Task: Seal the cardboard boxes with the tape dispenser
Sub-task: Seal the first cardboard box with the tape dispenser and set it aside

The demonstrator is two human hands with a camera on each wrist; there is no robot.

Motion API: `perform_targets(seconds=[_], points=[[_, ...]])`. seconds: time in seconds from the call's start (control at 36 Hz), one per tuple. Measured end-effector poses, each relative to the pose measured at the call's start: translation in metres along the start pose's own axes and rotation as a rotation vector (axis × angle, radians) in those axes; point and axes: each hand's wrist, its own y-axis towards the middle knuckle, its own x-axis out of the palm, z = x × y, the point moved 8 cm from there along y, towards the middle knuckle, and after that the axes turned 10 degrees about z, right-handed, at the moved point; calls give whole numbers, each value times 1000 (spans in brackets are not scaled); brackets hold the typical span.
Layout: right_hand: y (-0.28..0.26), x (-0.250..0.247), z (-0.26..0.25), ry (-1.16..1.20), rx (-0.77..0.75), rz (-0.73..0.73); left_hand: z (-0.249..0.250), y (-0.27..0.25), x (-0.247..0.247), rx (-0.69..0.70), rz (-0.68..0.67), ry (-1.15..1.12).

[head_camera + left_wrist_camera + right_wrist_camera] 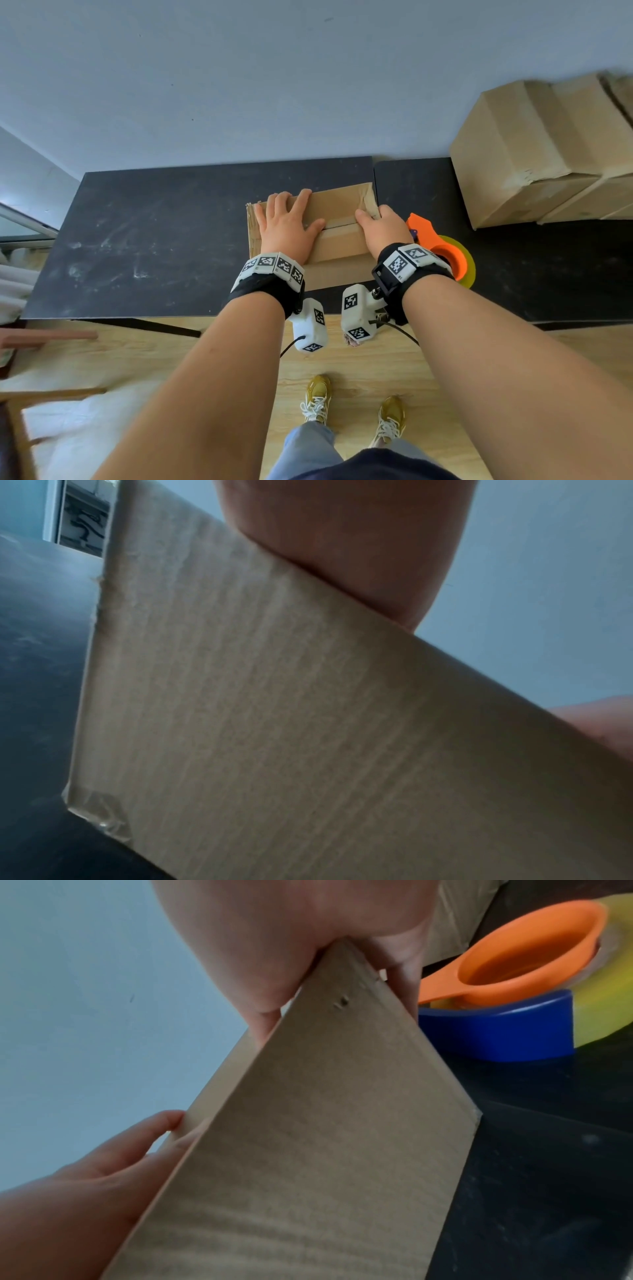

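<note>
A small brown cardboard box (337, 240) (308, 723) (325, 1137) stands on the black table (154, 240) with its top flaps folded down to a middle seam. My left hand (287, 224) (342, 534) (85, 1191) lies flat on the left part of the flaps, fingers straight and spread. At the box's right end, my right hand (383, 228) (291, 934) grips the top edge, thumb on top and fingers curled down the side. The orange and blue tape dispenser (445, 250) (514, 969), with a yellowish roll, lies on the table just right of my right hand, untouched.
Several larger cardboard boxes (541, 154) are stacked at the far right of the table against the grey wall. A second black tabletop (548, 274) adjoins on the right. Wooden flooring (342, 370) and my shoes are below the near edge.
</note>
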Motion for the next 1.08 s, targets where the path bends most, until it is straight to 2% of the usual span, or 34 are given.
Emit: perform_targets(seconds=[0.19, 0.25, 0.36, 0.42, 0.47, 0.53, 0.58, 0.72, 0.86, 0.92, 1.08], points=[[-1, -1, 3, 27, 61, -42, 2, -1, -10, -29, -4, 119], [-3, -4, 1, 52, 69, -26, -3, 0, -17, -120, 0, 176], [-8, -15, -4, 63, 44, 54, -26, -4, -31, -388, -38, 206], [-13, -14, -7, 78, 35, 31, -36, -7, -34, -482, -88, 207], [-19, -5, -10, 109, 24, -72, -43, -12, -35, -554, -124, 187], [-30, 7, -16, 130, -7, -209, -45, -17, -32, -620, -155, 103], [-40, 14, -23, 96, -67, -278, -45, -23, -24, -668, -192, -33], [-39, 11, -27, -17, -182, -174, -41, -33, -17, -690, -201, -320], [-37, 11, -26, 51, -224, -152, -30, -54, -4, -721, -224, -651], [-38, 16, -26, 62, -252, -174, -28, -63, 3, -749, -246, -704], [-40, 17, -25, 87, -281, -175, -24, -64, 3, -775, -163, -764]])
